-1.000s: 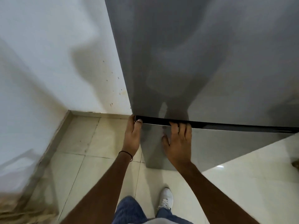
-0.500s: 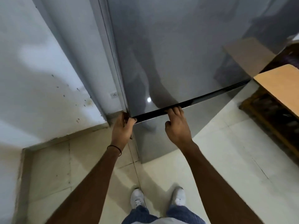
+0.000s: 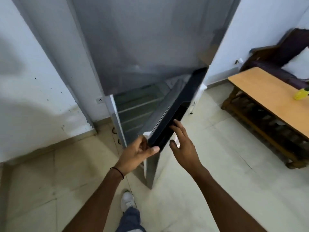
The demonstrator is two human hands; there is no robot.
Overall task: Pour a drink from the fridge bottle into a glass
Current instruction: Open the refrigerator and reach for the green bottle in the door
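You are holding the lower fridge door by its dark top edge, at the free corner. Your left hand is curling around that corner: the thumb is lying on the dark edge and the other fingers are going under and behind it, so this hand is closed on the door. Your right hand is resting beside the same edge on the outer side, with the fingers stretched almost flat and spread a little, gripping nothing.

The long axis of the edge is running away from your fingertips, up and to the right, toward the hinge side. The open compartment is lying beyond your left fingers, forward and slightly left. The shelves inside are looking pale and blurred. I cannot see the bottle there, and no glass is showing either; the bottle may be hiding on the inner side of the door, which is turned away.

Your left hand is the nearer one to the opening, so I judge it should be reaching in. To the right of your right fingers the floor is free up to the wooden table, so the door is having room to swing wider.
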